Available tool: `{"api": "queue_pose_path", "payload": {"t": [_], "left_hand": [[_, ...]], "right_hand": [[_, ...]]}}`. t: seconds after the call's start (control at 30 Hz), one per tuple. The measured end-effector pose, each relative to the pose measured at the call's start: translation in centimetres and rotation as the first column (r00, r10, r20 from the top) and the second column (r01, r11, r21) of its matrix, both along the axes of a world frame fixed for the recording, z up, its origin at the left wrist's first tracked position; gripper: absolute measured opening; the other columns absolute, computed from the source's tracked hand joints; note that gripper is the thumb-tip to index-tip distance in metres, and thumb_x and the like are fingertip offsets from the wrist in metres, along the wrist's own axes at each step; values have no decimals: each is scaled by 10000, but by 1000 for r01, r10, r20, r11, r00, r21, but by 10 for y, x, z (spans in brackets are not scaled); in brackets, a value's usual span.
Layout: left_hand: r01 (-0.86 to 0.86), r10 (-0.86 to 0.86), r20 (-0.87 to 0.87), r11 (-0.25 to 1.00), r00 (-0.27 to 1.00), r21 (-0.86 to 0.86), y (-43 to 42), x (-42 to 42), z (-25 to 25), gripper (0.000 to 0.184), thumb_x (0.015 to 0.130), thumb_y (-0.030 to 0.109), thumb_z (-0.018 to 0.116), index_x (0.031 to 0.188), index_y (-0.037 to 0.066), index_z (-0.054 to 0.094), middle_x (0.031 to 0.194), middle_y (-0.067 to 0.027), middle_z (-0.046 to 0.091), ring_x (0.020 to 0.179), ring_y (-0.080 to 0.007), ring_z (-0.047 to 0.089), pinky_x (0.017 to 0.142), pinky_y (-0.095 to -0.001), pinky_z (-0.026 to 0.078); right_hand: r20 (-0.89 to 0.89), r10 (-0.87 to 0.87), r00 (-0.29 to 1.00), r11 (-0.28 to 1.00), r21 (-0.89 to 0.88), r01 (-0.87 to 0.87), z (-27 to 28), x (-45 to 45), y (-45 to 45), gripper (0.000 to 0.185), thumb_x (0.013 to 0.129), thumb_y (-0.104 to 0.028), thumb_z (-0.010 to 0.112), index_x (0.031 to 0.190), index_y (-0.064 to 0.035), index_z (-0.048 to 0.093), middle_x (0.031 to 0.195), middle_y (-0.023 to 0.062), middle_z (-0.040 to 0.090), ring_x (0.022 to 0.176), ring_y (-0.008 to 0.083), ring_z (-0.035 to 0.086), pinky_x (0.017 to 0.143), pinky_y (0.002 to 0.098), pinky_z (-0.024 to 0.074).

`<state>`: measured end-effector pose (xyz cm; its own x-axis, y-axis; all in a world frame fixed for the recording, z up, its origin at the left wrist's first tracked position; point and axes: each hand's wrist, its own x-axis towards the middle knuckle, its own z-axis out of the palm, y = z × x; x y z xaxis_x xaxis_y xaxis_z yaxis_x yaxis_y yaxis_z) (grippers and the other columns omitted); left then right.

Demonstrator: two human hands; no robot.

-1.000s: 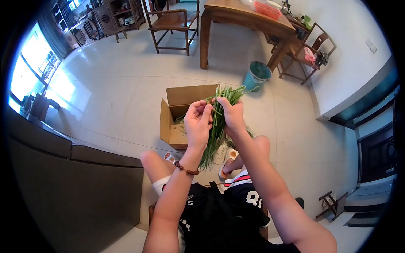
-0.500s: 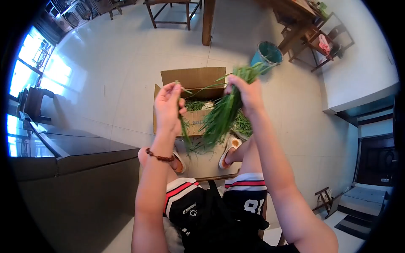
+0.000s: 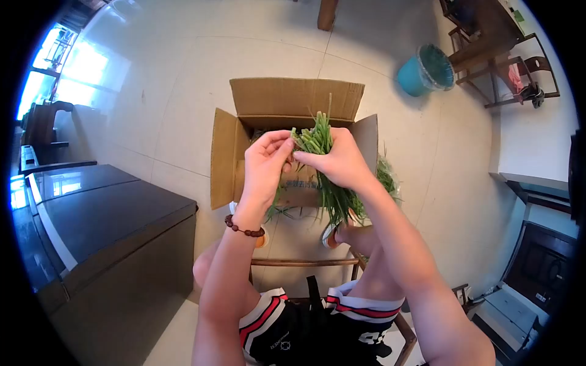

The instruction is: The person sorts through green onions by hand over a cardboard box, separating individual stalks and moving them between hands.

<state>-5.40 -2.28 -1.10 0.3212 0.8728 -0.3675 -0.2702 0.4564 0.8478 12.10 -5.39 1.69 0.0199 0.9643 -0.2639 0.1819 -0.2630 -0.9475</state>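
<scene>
My right hand (image 3: 345, 160) is wrapped around a thick bunch of garlic chives (image 3: 316, 139). Its pale cut ends point up and away, and the long green leaves hang down below the fist. Beside it, my left hand (image 3: 264, 166) pinches a few chive stems between thumb and fingers, with thin leaves trailing below. Its fingertips meet the left side of the bunch's cut ends. Both hands are above the near side of an open cardboard box (image 3: 296, 99), hiding most of what is inside.
More chives in a clear plastic bag (image 3: 387, 180) lie right of the box. A blue bucket (image 3: 414, 77) with a liner stands at the upper right near a wooden chair (image 3: 497, 82). A dark cabinet (image 3: 116, 213) is at the left. A wooden bar (image 3: 302, 263) crosses before my knees.
My hands have come together; before, they were apart. The bunch, tilted and blurred earlier, now hangs more upright beside my left fingers. The view has shifted, showing more of the box.
</scene>
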Motion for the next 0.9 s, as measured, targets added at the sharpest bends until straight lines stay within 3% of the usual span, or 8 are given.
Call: {"api": "queue_pose_path", "payload": {"t": [0.1, 0.2, 0.3, 0.37, 0.5, 0.9], "left_hand": [[-6, 8, 42, 999, 999, -53, 11, 13, 2, 198, 999, 71, 639, 1174, -20, 633, 975, -32, 685, 760, -63, 569, 624, -206, 437], [20, -20, 17, 1000, 1000, 1, 22, 16, 9, 200, 994, 63, 642, 1172, -29, 650, 964, -35, 685, 762, -55, 578, 617, -204, 447], [29, -29, 14, 999, 999, 31, 32, 22, 9, 195, 988, 54, 648, 1162, -34, 661, 944, -36, 689, 755, -51, 587, 613, -199, 455], [19, -19, 6, 1000, 1000, 23, 32, 21, 7, 193, 985, 42, 650, 1160, -38, 662, 938, -38, 689, 750, -50, 588, 610, -197, 458], [-1, 0, 35, 1000, 999, 4, 28, 22, 4, 189, 972, 19, 658, 1148, -51, 666, 925, -48, 679, 733, -59, 580, 591, -201, 452], [80, -80, -190, 997, 979, -11, 16, -10, 4, 175, 976, 29, 656, 1136, -43, 668, 975, -86, 722, 698, -51, 566, 562, -193, 429]], "right_hand": [[-6, -57, 998, 998, 39, 57, 0, 5, 14, 261, 776, -167, 793, 936, 21, 711, 735, 75, 704, 675, 108, 609, 681, 320, 518], [4, -113, 994, 994, -6, 113, -3, 11, 19, 263, 775, -174, 797, 941, 17, 722, 735, 82, 707, 680, 110, 620, 683, 323, 520], [45, -26, 999, 991, -127, 31, 1, 20, 22, 252, 801, -165, 796, 974, 9, 742, 783, 73, 732, 712, 98, 640, 687, 307, 522], [-176, -136, 975, 984, -141, 112, 10, 18, 25, 212, 833, -150, 790, 963, 11, 743, 811, 43, 734, 724, 87, 640, 678, 289, 515], [-178, -132, 975, 977, -190, 97, 9, 10, 28, 165, 848, -136, 782, 890, 8, 714, 765, 1, 690, 686, 69, 603, 625, 265, 479], [-202, -211, 956, 966, -193, 173, -4, 15, 25, 202, 833, -147, 809, 799, -14, 661, 684, 32, 652, 590, 110, 600, 549, 284, 476]]}}
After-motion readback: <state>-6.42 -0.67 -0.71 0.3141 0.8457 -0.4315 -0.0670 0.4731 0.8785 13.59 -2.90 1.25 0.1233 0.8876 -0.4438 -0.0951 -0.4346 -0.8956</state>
